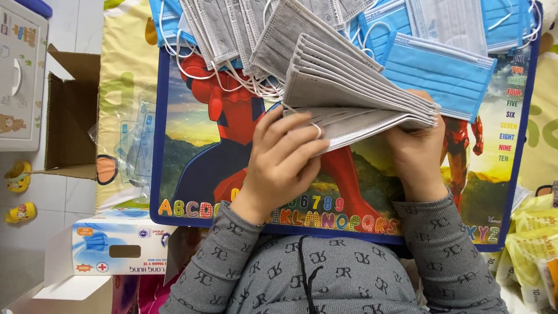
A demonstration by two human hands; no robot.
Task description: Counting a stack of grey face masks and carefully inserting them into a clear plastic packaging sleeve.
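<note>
Right hand (415,157) should keep gripping the grey mask stack (354,96) at three o'clock while left hand (285,160) fingers, pinching, count edges evenly.

Looks like I'm in someone's home, sitting on the tiled floor (64,200). There's a kids' lap desk (192,168) with cartoon heroes and alphabet letters, a play mat (125,70) and tiny yellow shoes (18,195) lying around.
</note>
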